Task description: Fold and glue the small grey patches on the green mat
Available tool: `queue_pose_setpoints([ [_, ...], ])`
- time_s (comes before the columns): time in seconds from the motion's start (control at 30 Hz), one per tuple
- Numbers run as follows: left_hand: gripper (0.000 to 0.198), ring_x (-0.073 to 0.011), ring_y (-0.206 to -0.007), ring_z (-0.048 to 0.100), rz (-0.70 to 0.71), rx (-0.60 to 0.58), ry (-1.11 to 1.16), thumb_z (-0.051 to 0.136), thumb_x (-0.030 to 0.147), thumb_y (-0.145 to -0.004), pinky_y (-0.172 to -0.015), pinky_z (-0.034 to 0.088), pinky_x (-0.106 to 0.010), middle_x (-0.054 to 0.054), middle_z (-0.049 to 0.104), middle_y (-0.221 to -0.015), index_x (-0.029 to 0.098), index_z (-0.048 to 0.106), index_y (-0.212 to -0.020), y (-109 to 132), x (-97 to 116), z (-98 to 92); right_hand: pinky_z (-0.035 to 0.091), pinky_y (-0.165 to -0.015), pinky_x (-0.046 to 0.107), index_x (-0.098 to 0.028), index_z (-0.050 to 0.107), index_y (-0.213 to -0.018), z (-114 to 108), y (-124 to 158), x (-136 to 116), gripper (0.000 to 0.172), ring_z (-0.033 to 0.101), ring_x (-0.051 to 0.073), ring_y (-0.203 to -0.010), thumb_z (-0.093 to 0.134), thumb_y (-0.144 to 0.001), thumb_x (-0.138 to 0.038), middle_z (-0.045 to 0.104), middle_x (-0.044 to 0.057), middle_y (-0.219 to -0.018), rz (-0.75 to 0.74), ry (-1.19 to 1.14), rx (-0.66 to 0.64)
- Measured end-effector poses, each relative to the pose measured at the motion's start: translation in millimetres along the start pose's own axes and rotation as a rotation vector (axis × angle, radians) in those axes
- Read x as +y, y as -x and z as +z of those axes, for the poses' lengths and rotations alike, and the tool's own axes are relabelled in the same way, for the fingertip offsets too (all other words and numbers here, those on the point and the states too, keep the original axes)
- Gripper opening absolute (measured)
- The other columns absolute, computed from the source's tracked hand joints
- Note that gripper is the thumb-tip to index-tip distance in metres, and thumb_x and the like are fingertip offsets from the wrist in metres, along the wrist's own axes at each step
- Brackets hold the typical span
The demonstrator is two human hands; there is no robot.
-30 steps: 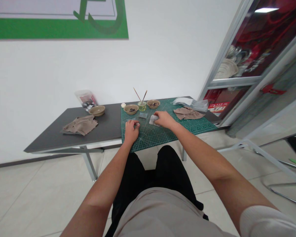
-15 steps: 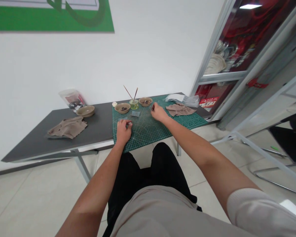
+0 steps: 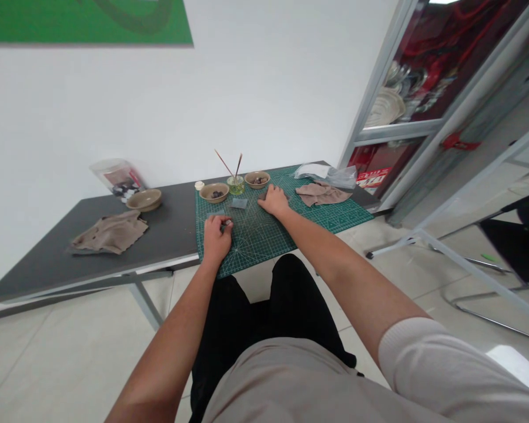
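My left hand (image 3: 217,239) is closed over the near left part of the green cutting mat (image 3: 264,238), a small stone-like piece (image 3: 227,222) pinched between thumb and fingers. Just beyond it lies a thin grey-blue sheet (image 3: 216,213), partly covered by the fingers. Another grey-blue sheet (image 3: 239,203) rests between my hands. My right hand (image 3: 274,201) is low over the mat, its bent fingers gripping a thin greyish-brown piece (image 3: 286,197) that shows at both sides; its kind is unclear. Beyond stand two tan bowls, one bowl (image 3: 214,198) and another bowl (image 3: 257,184), both holding small dark stones.
A glass jar (image 3: 235,187) of yellowish liquid holds two thin brushes. A small white item (image 3: 199,185) sits by the left bowl. Brown cloths lie right (image 3: 321,194) and left (image 3: 110,233). A plastic bag (image 3: 330,174), a bowl (image 3: 144,201) and a clear tub (image 3: 118,177) stand farther out.
My right hand has moved slightly left and lower, its fingers now spread over the thin greyish-brown piece. My left hand keeps its pinch. The view has shifted a little.
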State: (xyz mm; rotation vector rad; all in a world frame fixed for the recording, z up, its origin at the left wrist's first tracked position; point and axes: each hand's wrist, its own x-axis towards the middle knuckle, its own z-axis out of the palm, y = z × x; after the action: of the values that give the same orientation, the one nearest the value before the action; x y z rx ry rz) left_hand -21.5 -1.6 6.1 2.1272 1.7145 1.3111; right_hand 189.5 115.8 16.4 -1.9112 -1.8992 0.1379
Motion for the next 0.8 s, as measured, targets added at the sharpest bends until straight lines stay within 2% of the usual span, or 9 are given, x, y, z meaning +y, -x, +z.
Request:
queue_pose_setpoints([
  [0.17,0.01,-0.0238,-0.095,0.054,-0.002,0.001,0.001,0.053,0.021,-0.086,-0.088,0.045,-0.04,-0.007,0.058,-0.094,0.021,0.06,-0.093,1,1,-1.0,0.042,-0.095,0.05,-0.009,0.046,-0.125,0,4,-9,0.059,0.048,0.038,-0.12,0.061,-0.081,-0.046,0.053,0.025,-0.127,0.036,0.038,0.037],
  [0.5,0.01,-0.023,-0.092,0.053,0.003,0.0,0.008,0.054,0.02,-0.086,-0.084,0.045,-0.038,-0.007,0.057,-0.094,0.02,0.061,-0.093,1,-2,-0.5,0.038,-0.096,0.057,-0.011,0.05,-0.124,2,12,-25,0.048,0.048,0.038,-0.12,0.056,-0.088,-0.042,0.055,0.026,-0.127,0.029,0.088,0.054],
  [0.63,0.009,-0.0227,-0.092,0.053,0.021,0.012,0.036,0.054,0.02,-0.085,-0.084,0.044,-0.037,-0.006,0.057,-0.092,0.019,0.061,-0.092,1,-3,0.6,0.037,-0.095,0.058,-0.013,0.052,-0.126,0,16,-30,0.05,0.049,0.039,-0.119,0.058,-0.088,-0.045,0.055,0.025,-0.128,0.033,0.137,0.077],
  [0.7,0.009,-0.0225,-0.092,0.053,0.025,0.019,0.045,0.054,0.019,-0.085,-0.083,0.044,-0.037,-0.006,0.057,-0.092,0.019,0.061,-0.092,1,-4,1.0,0.036,-0.097,0.058,-0.012,0.053,-0.126,-1,17,-32,0.047,0.047,0.039,-0.121,0.056,-0.089,-0.041,0.054,0.024,-0.13,-0.023,0.145,0.095],
  [0.8,0.009,-0.0223,-0.091,0.053,0.032,0.033,0.054,0.054,0.02,-0.085,-0.082,0.044,-0.036,-0.006,0.057,-0.091,0.019,0.061,-0.092,1,-5,1.4,0.035,-0.101,0.051,-0.014,0.056,-0.126,-1,19,-37,0.038,0.045,0.034,-0.124,0.048,-0.091,-0.028,0.055,0.02,-0.133,-0.265,0.105,0.067],
])
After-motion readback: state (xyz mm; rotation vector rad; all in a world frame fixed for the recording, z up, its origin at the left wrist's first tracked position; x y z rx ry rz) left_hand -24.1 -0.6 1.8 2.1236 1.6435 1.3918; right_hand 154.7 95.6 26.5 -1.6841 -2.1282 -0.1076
